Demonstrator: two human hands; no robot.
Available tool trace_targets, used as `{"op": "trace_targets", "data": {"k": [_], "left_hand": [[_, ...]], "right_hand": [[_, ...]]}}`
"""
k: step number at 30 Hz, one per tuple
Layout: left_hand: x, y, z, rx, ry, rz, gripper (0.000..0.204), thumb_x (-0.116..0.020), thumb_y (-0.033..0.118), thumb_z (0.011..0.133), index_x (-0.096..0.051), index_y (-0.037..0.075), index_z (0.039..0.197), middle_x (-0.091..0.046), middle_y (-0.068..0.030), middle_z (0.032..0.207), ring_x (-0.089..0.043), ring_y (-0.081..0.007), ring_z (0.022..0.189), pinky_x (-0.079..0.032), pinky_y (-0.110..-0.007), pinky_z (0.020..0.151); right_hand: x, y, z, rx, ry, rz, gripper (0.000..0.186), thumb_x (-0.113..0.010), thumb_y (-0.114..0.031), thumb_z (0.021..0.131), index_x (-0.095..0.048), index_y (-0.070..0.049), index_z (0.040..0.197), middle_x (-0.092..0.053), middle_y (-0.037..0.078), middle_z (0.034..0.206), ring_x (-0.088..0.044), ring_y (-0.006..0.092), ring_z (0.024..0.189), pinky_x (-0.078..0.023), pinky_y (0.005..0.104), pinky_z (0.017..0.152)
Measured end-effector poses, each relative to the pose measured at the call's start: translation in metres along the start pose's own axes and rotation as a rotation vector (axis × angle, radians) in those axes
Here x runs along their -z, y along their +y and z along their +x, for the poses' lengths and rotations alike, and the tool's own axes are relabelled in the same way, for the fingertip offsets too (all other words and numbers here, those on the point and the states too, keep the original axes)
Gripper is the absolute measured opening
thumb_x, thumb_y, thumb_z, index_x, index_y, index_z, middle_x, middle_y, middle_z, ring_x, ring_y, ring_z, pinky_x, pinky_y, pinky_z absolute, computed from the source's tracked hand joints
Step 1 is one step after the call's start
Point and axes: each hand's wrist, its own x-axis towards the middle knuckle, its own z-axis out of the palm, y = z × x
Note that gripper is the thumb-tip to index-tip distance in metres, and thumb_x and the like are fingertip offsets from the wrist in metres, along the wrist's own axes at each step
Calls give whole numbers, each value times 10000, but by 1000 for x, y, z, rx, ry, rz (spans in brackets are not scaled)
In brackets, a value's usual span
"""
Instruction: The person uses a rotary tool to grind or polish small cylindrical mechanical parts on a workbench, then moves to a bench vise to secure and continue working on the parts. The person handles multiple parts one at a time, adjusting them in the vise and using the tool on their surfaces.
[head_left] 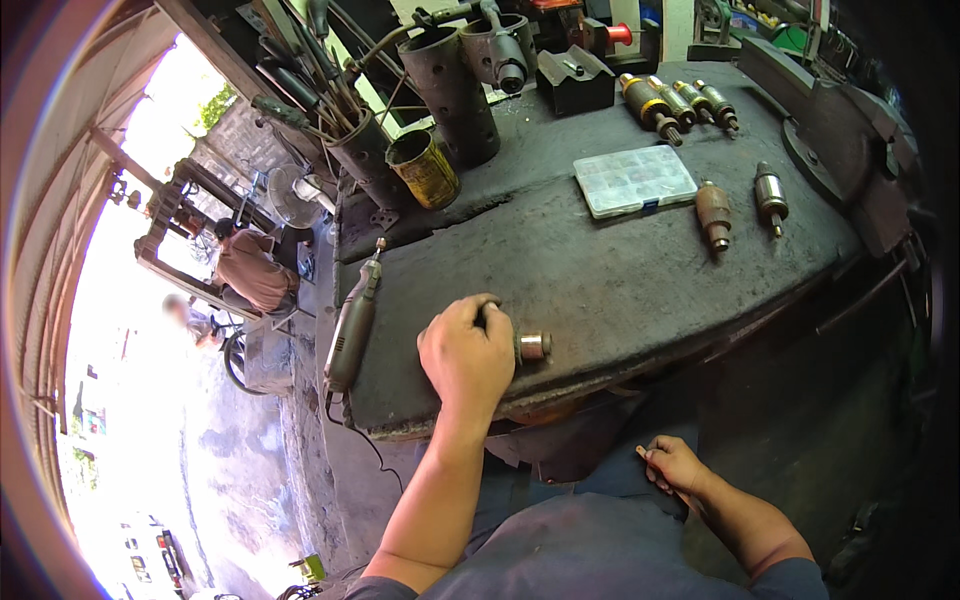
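My left hand (468,350) rests near the front edge of the dark workbench (480,270), fingers curled round a dark metal part with a shiny cylindrical end (535,346). Only that end shows; the palm hides the rest. Below the bench edge, close to my lap, my right hand (674,466) is closed on a thin tan stick (641,452), whose tip pokes out past the fingers. To the left of my left hand lies a grey rotary tool (354,325) with a small bit pointing away and a cord running off the bench.
A clear compartment box (634,181) lies on the bench, with a rusty armature (713,215) and a shinier armature (771,198) beside it. Several more armatures (680,103) sit behind. A yellow can (424,168) and tool-filled tubes (362,155) stand far left. A person (258,268) sits beyond.
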Motion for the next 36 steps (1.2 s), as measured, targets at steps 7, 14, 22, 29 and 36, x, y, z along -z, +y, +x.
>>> {"op": "trace_targets", "data": {"k": [7, 14, 22, 29, 36], "left_hand": [[2, 14, 11, 157, -57, 104, 355, -649, 307, 1022, -882, 68, 1145, -847, -216, 1109, -795, -444, 1095, -598, -494, 1011], [2, 22, 22, 248, -108, 147, 398, -651, 358, 1015, -883, 86, 1190, -846, -225, 1171, -783, -454, 1162, -591, -519, 1046], [1, 19, 24, 198, -107, 191, 387, -636, 356, 1043, -878, 85, 1175, -847, -214, 1181, -790, -455, 1151, -598, -513, 1045], [5, 24, 27, 186, -151, 166, 394, -648, 372, 1028, -879, 82, 1163, -840, -235, 1156, -786, -461, 1137, -594, -525, 1029], [12, 9, 3, 77, -134, 85, 304, -727, 328, 990, -881, 81, 1079, -846, -176, 1040, -783, -425, 1037, -578, -519, 1003]], "right_hand": [[-8, -5, -17, 62, 25, 11, 194, -592, -205, 1178, -628, -27, 1109, -659, 74, 747, -505, 107, 495, -379, 309, 430], [-9, 3, -18, 105, 54, 0, 202, -587, -197, 1180, -638, -20, 1096, -666, 72, 765, -497, 106, 490, -377, 314, 418], [-11, 8, -16, 150, 69, -5, 198, -590, -206, 1176, -611, -42, 1068, -655, 76, 764, -491, 108, 486, -362, 311, 413], [-11, 7, -15, 119, 109, -19, 272, -658, -299, 1177, -643, -51, 1065, -686, 63, 780, -536, 117, 520, -406, 324, 431], [-4, 5, -5, 86, 62, 33, 173, -597, -190, 1150, -637, -49, 1058, -685, 75, 781, -535, 130, 517, -412, 324, 436]]}}
